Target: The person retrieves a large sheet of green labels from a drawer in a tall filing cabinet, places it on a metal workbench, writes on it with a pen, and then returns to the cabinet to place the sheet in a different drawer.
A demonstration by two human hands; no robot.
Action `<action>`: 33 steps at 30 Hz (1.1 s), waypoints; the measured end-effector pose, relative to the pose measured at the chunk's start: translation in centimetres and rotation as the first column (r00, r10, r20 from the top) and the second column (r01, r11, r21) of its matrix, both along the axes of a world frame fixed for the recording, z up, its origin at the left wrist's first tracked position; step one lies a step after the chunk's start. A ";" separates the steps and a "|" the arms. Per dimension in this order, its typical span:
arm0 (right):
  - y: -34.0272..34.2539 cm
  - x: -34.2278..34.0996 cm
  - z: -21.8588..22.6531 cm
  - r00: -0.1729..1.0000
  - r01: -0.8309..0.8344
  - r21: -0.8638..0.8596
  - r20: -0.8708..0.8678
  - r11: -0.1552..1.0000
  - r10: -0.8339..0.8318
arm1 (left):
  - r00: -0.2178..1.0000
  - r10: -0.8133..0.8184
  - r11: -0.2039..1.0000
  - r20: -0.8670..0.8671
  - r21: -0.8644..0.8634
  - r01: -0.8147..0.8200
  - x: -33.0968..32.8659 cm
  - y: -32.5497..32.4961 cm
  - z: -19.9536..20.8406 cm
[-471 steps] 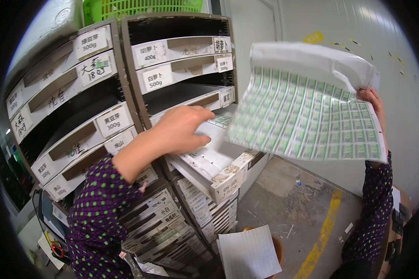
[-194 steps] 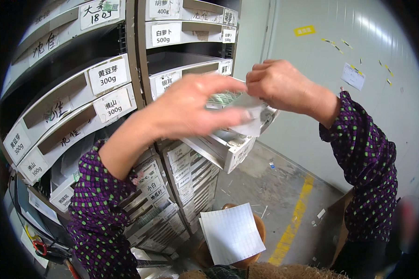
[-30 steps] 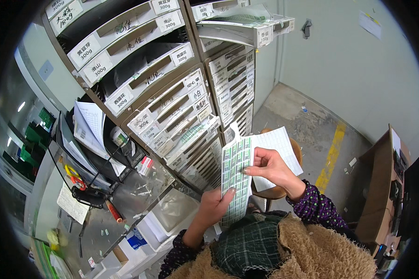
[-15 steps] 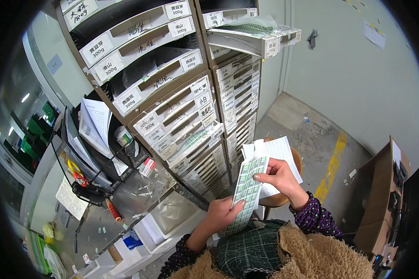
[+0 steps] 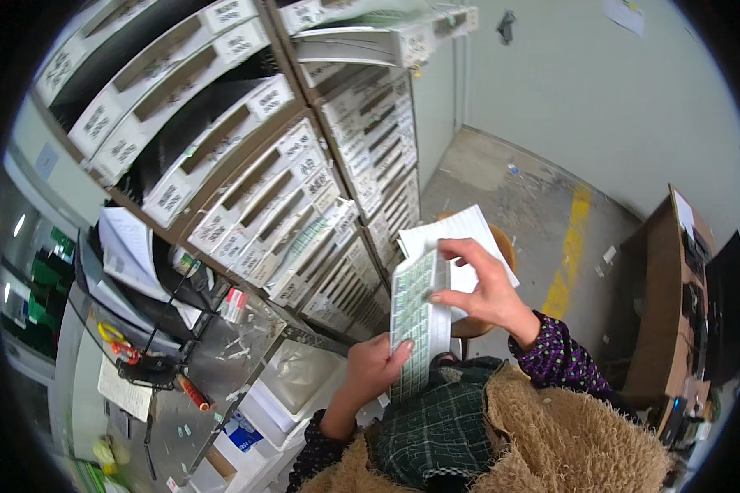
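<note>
A thick strip of green-and-white label sheets [image 5: 413, 300] is held upright in front of my body. My left hand [image 5: 372, 366] grips its lower left side, the thumb lying over the printed face. At its upper right edge is my right hand [image 5: 489, 287], thumb and forefinger curved around the edge with a gap between them. The side of the stack shows there as pale layered edges. Behind the sheets, white papers [image 5: 469, 230] lie on a round brown stool [image 5: 506, 246], partly hidden by the strip and my right hand.
A tall rack of labelled shallow drawers [image 5: 247, 189] stands ahead on the left, one drawer [image 5: 353, 49] pulled out at the top. To the left is a metal worktop [image 5: 222, 361] with folders, scissors [image 5: 122, 345] and white bins [image 5: 292, 386]. A wooden desk [image 5: 662, 304] stands right.
My view has shifted so the rack sits farther left and higher. The strip has turned, showing the stack's side edge, and my right thumb has moved from the printed face to that edge.
</note>
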State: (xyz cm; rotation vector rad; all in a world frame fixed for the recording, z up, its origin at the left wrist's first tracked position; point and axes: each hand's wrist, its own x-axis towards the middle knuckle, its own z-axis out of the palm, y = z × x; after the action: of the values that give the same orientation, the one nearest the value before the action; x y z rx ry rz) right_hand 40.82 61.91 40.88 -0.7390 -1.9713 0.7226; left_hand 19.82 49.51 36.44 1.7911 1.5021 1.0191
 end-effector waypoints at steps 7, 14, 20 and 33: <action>-0.7 -0.8 -2.1 0.997 0.006 0.014 0.072 1.000 -0.007 | 0.999 -0.043 0.999 0.002 0.026 0.043 -0.5 0.5 -0.8; -0.3 -1.1 -2.5 0.996 0.020 0.026 0.091 0.999 -0.022 | 0.999 -0.035 0.999 0.006 -0.007 0.035 -1.0 0.4 -0.7; 1.4 -0.7 1.9 0.979 -0.109 0.327 0.198 0.939 0.045 | 0.995 -0.096 0.993 -0.020 -0.065 0.095 -0.6 0.9 0.4; 3.2 8.6 5.7 0.809 -0.349 -0.608 0.189 0.713 0.557 | 0.632 -0.592 0.746 -0.501 -0.042 0.665 1.8 6.7 5.0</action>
State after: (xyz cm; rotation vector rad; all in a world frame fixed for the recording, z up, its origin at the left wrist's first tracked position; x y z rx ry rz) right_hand 49.45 65.07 46.63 -0.7425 -2.3450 1.6169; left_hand 21.67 56.24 41.46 2.5594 0.8845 0.3232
